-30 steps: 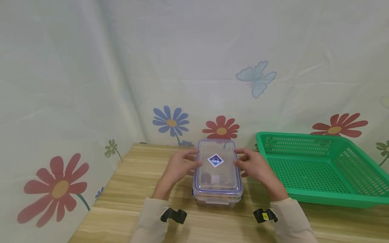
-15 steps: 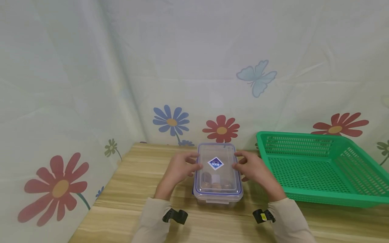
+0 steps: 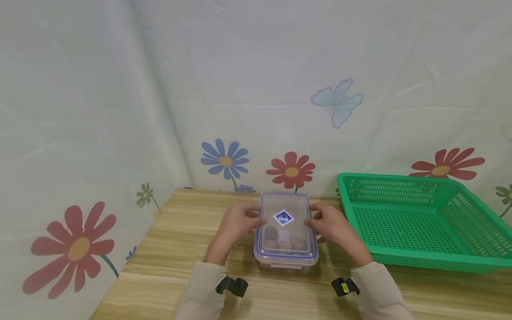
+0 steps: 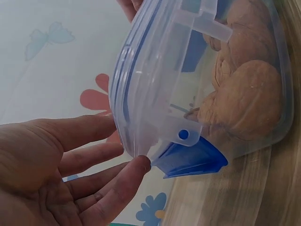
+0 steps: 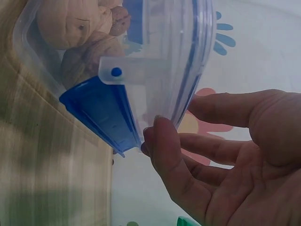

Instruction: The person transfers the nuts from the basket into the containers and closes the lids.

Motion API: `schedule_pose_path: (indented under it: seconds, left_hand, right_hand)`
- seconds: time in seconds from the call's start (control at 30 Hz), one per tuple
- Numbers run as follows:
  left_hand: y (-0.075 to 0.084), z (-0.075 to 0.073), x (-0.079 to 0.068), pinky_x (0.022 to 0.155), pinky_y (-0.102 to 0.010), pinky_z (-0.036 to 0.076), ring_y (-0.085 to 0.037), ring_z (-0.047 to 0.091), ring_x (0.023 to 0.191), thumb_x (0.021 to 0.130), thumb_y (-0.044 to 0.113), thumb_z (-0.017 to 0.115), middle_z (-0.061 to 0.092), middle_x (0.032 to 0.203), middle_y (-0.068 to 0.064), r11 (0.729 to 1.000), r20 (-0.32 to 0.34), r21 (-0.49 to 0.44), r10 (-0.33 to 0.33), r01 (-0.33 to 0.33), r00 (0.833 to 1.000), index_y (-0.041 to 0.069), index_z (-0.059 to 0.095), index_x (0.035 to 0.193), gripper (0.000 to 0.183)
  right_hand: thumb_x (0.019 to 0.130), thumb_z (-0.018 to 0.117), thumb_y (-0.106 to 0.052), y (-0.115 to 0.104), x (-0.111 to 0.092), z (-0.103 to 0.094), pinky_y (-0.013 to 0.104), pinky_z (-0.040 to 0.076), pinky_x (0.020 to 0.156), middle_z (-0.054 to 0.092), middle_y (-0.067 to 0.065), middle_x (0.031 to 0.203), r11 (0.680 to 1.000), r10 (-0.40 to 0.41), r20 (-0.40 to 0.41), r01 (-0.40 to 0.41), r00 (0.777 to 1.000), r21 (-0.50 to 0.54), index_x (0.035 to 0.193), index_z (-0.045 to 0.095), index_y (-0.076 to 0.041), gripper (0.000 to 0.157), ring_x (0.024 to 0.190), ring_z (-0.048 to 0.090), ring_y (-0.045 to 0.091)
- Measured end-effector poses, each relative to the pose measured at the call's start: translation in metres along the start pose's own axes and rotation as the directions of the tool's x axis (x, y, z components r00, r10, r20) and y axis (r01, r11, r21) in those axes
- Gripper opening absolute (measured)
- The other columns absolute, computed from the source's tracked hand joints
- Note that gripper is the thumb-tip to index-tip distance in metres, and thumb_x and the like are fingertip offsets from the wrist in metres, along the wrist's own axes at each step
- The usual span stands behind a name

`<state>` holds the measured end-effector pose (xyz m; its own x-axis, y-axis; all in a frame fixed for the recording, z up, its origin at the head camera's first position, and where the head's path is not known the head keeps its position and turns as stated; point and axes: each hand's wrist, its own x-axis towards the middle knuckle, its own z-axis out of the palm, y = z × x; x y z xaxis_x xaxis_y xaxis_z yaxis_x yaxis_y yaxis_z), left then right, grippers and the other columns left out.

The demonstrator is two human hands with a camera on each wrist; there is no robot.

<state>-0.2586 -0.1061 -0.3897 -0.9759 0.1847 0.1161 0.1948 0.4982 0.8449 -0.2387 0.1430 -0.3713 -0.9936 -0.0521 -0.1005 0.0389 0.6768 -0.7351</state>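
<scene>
A clear plastic food container (image 3: 285, 267) holds several walnuts (image 4: 254, 99) and stands on the table. Over its top lies a clear lid (image 3: 285, 200) with a blue seal and a diamond-shaped label (image 3: 283, 218). My left hand (image 3: 237, 224) pinches the lid's left edge, thumb on top and fingers at the side. At the opposite edge, my right hand (image 3: 331, 223) pinches it the same way. In the wrist views, a blue side clip (image 4: 193, 157) and its counterpart clip (image 5: 101, 115) flare outward, unfastened.
To the right stands a green plastic basket (image 3: 400, 255) with slotted walls, close to my right forearm. The wood-grain table (image 3: 160, 258) ends at a flower-printed curtain (image 3: 256, 89) behind and on the left.
The lid's far side has come down and a little nearer, and it now lies flatter over the container. Both hands have lowered slightly with it, keeping their grip.
</scene>
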Motion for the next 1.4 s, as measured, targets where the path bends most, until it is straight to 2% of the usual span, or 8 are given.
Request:
schedule_pose_path:
  seconds: [0.3,0.47,0.67,0.77,0.87,1.03,1.23,1.4]
  left_hand:
    - [-0.004,0.001,0.001,0.062,-0.035,0.059,-0.022,0.069,0.071,0.081,0.014,0.079,0.07,0.1,-0.017,0.999,0.02,-0.02,-0.025,0.026,0.999,0.001,0.067,0.118,0.041]
    - [-0.01,0.002,0.003,0.066,-0.039,0.059,-0.024,0.069,0.075,0.08,0.016,0.081,0.069,0.103,-0.018,0.995,0.028,-0.08,-0.057,0.059,0.998,0.002,0.063,0.125,0.051]
    - [-0.025,0.004,0.009,0.073,-0.043,0.059,-0.028,0.068,0.091,0.077,0.024,0.083,0.064,0.117,-0.022,0.979,0.058,-0.176,-0.093,0.102,0.994,0.001,0.058,0.13,0.063]
    - [-0.033,0.005,0.01,0.075,-0.044,0.058,-0.03,0.067,0.095,0.078,0.027,0.083,0.064,0.118,-0.022,0.96,0.104,-0.248,-0.108,0.131,0.989,0.0,0.056,0.132,0.066]
    - [-0.042,0.007,0.012,0.076,-0.045,0.058,-0.03,0.069,0.092,0.078,0.031,0.082,0.068,0.11,-0.019,0.927,0.167,-0.322,-0.145,0.193,0.975,0.0,0.053,0.135,0.071]
    - [-0.052,0.009,0.016,0.078,-0.043,0.057,-0.027,0.07,0.091,0.077,0.038,0.082,0.071,0.104,-0.012,0.891,0.243,-0.358,-0.2,0.279,0.949,0.001,0.052,0.136,0.076]
    - [-0.047,0.006,0.012,0.075,-0.043,0.058,-0.029,0.07,0.09,0.078,0.036,0.081,0.07,0.103,-0.014,0.897,0.233,-0.352,-0.193,0.268,0.953,0.0,0.054,0.134,0.072]
    - [-0.04,0.004,0.008,0.07,-0.043,0.059,-0.031,0.07,0.082,0.079,0.033,0.081,0.07,0.101,-0.017,0.91,0.194,-0.33,-0.193,0.249,0.962,-0.001,0.053,0.134,0.07]
  right_hand:
    - [0.092,0.066,-0.013,0.003,-0.001,0.004,0.038,0.059,0.059,0.06,0.021,0.108,1.0,0.005,-0.001,-0.005,1.0,0.017,0.138,0.046,0.0,0.052,0.077,0.064,0.025]
    - [0.092,0.066,-0.012,0.006,0.0,0.004,0.039,0.059,0.062,0.061,0.021,0.105,0.999,-0.005,-0.008,0.006,1.0,0.039,0.138,0.046,0.003,0.052,0.08,0.065,0.028]
    - [0.094,0.065,-0.017,0.013,-0.001,0.006,0.042,0.059,0.071,0.053,0.032,0.124,0.999,0.016,-0.021,-0.015,1.0,0.045,0.137,0.042,0.007,0.055,0.09,0.064,0.034]
    - [0.096,0.063,-0.022,0.017,-0.002,0.008,0.044,0.058,0.074,0.049,0.034,0.129,0.997,0.035,-0.01,-0.035,0.999,0.065,0.138,0.04,0.008,0.057,0.095,0.063,0.036]
    - [0.097,0.06,-0.029,0.022,-0.003,0.009,0.045,0.057,0.078,0.052,0.031,0.127,0.995,0.05,0.009,-0.051,0.999,0.085,0.138,0.039,0.009,0.06,0.099,0.062,0.035]
    - [0.098,0.058,-0.035,0.028,-0.003,0.011,0.047,0.055,0.081,0.059,0.022,0.118,0.988,0.063,0.036,-0.067,0.997,0.141,0.143,0.038,0.003,0.062,0.094,0.063,0.029]
    - [0.098,0.059,-0.029,0.027,-0.003,0.013,0.044,0.058,0.073,0.062,0.021,0.112,0.981,0.042,0.026,-0.047,0.999,0.186,0.146,0.036,-0.002,0.06,0.086,0.066,0.026]
    - [0.097,0.06,-0.027,0.024,-0.004,0.014,0.043,0.059,0.069,0.059,0.026,0.118,0.988,0.031,0.001,-0.031,1.0,0.151,0.147,0.036,-0.005,0.06,0.087,0.067,0.028]
